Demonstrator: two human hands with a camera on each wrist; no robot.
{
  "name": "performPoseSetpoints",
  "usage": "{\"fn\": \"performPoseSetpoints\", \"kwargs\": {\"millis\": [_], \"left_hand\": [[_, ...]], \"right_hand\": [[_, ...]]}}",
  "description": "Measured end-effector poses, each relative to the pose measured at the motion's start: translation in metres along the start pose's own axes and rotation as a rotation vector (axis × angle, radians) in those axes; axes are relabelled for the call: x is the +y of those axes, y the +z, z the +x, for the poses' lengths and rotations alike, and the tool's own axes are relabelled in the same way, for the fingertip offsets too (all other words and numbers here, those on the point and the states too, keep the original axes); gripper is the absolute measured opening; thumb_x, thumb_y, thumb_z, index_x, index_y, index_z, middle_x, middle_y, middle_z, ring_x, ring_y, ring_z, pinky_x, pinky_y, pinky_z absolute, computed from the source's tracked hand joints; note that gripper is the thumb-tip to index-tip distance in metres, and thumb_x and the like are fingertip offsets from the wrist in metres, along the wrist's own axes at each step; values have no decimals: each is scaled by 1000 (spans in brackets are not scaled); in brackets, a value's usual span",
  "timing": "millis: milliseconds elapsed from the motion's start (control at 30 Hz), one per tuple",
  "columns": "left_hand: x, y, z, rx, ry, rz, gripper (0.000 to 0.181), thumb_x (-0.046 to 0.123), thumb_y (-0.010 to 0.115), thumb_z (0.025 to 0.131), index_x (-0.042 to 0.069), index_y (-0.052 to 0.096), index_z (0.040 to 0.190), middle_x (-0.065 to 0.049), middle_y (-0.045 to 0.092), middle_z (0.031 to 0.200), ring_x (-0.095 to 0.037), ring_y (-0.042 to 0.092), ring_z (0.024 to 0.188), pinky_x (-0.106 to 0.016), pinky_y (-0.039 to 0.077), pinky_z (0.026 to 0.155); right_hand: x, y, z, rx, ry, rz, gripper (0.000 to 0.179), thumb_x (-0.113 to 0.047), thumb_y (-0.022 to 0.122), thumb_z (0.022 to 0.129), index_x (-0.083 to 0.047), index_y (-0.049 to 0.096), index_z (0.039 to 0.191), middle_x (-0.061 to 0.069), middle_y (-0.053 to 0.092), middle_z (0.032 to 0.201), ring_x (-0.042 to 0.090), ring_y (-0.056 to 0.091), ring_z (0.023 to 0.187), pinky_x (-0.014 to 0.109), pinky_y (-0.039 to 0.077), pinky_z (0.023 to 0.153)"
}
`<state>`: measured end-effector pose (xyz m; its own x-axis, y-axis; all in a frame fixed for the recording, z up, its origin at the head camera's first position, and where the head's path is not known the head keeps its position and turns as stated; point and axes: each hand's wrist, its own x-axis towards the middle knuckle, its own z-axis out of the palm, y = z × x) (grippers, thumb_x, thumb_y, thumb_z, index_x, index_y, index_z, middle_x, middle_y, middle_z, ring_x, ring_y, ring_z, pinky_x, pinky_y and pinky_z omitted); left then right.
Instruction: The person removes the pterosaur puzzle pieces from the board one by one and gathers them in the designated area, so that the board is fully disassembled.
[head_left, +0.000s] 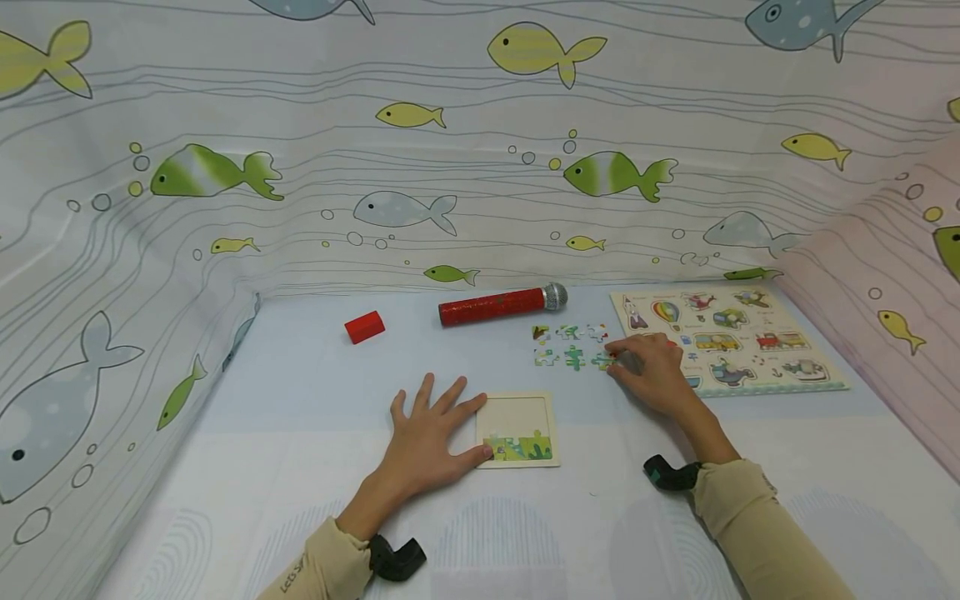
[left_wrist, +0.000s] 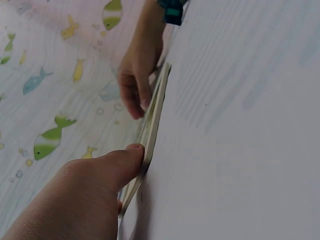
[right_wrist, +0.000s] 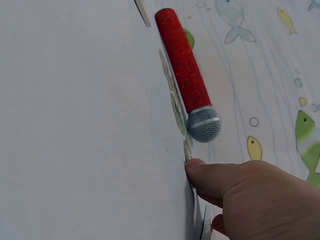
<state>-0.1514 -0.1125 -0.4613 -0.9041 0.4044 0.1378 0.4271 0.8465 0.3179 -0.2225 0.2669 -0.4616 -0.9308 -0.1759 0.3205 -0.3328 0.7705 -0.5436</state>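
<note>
Partway, I am steadying the puzzle tray [head_left: 513,414] with my left hand [head_left: 427,446], fingers lying spread against its left edge, not gripping. Fitted pieces [head_left: 517,447] are filling only the lower band; six loose pieces [head_left: 574,358] are waiting beyond on the tabletop [head_left: 300,392]. My right hand [head_left: 652,375] is resting, fingers curled, at the near right one; whether pinching, I cannot tell.

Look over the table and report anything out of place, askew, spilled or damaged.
Nothing looks spilled or damaged. The red microphone lies slightly slanted behind the loose puzzle pieces, and a red block sits askew to its left. Both look unrelated to the partly filled puzzle frame, though they may simply be set aside.
</note>
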Motion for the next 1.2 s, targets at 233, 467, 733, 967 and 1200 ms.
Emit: {"fn": "performPoseSetpoints", "kwargs": {"millis": [233,467,733,967,1200], "left_hand": [[1,-2,-1,3,-2,-2,73,69,62,85,39,49,150,0,38,165,-46,18,156,-79,8,111],[1,-1,0,2,0,4,73,69,62,85,39,49,151,0,38,165,-46,18,156,-78,8,111],[1,-1,0,4,-2,2,72,69,61,86,39,49,151,0,38,165,-46,18,156,-78,8,111],[2,-3,0,-16,-12,-5,74,70,61,86,40,47,152,0,36,166,-46,16,157,-77,6,112],[1,-2,1,-25,-13,-2,74,71,59,86,40,46,152,1,35,166,-45,16,157,-77,6,112]], "right_hand": [[3,-4,0,8,18,-101,28,-21,80,87,-10,75,112,23,59,140,48,42,126,65,24,90],[5,-5,-1,4,28,-126,27,-26,80,88,-13,77,111,24,57,142,50,40,129,66,24,90],[4,-2,0,57,26,-128,28,-26,79,89,-12,77,113,24,60,138,52,42,126,68,25,89],[2,-1,1,68,46,-132,30,-26,79,89,-11,77,115,23,61,137,50,43,125,66,25,88],[2,0,1,73,51,-140,31,-26,79,89,-11,76,116,22,61,137,49,43,124,66,25,89]]}}
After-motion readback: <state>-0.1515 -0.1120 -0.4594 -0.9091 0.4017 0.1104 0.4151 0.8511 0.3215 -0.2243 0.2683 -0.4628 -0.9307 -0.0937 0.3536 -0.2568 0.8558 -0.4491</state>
